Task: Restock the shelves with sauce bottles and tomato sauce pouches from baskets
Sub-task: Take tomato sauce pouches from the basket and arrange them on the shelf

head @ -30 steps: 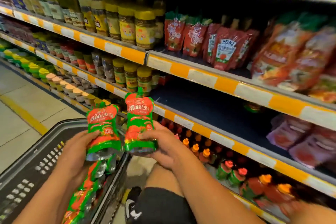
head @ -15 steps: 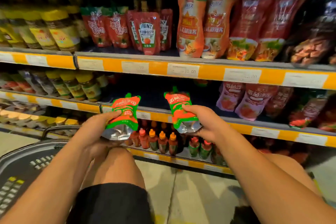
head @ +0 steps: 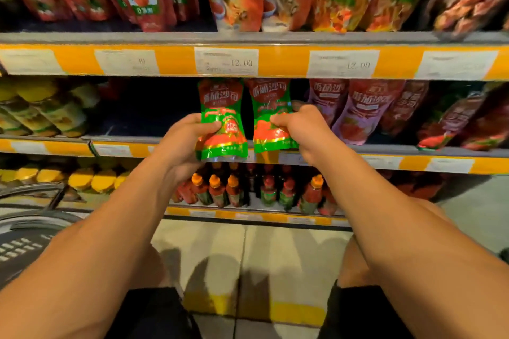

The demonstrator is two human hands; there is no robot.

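My left hand point(head: 185, 143) grips a green and red tomato sauce pouch point(head: 222, 107) upright at the front lip of the middle shelf point(head: 385, 150). My right hand point(head: 301, 126) grips a second matching pouch point(head: 271, 102) right beside it, its base at the shelf edge. Both pouches stand in a dark gap of the shelf, left of a row of purple-red pouches point(head: 355, 110). The black basket point(head: 19, 248) shows at the lower left edge.
The upper shelf point(head: 165, 60) holds ketchup and sauce pouches. Jars with yellow lids point(head: 46, 110) fill the middle shelf's left. Sauce bottles with orange and red caps point(head: 248, 187) line the bottom shelf. My knees and a tiled floor point(head: 248, 250) lie below.
Both hands lifted the two pouches from over the basket up and forward to the middle shelf gap. The view swung right and closer to the shelves.
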